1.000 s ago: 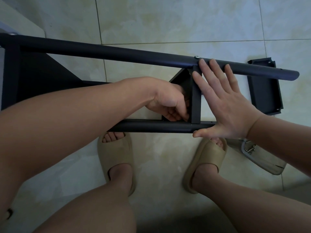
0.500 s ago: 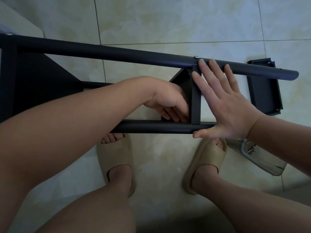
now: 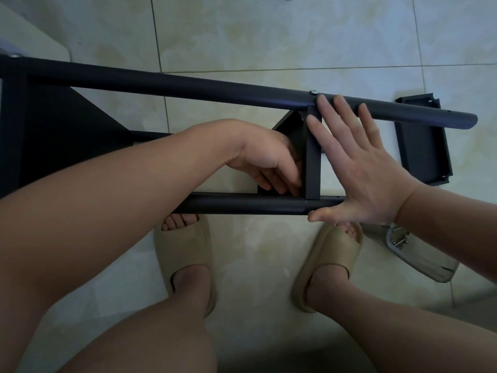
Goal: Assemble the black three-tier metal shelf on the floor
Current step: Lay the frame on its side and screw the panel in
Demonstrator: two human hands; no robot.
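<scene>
Centre of frame, little differs from half a second ago: I see the left hand (image 3: 266, 160) sitting a touch lower inside the black shelf (image 3: 53, 135), fingers curled against the left face of the upright tier panel (image 3: 312, 157), just above the near pole (image 3: 242, 204). Whether they grip anything, I cannot tell. The right hand (image 3: 360, 168) stays flat and released, pressing the panel's right side, fingertips on the far pole (image 3: 188, 86), thumb along the near pole.

Around: a loose black tray (image 3: 422, 146) upper right, partly behind the far pole. A clear bag of screws (image 3: 419, 254) is at right, partly blocked by the right wrist. Beige slippers (image 3: 185, 254) are below. A screw head (image 3: 312, 92) is just beside the fingertips.

The shelf lies sideways across the upper half, its panel between both hands.
</scene>
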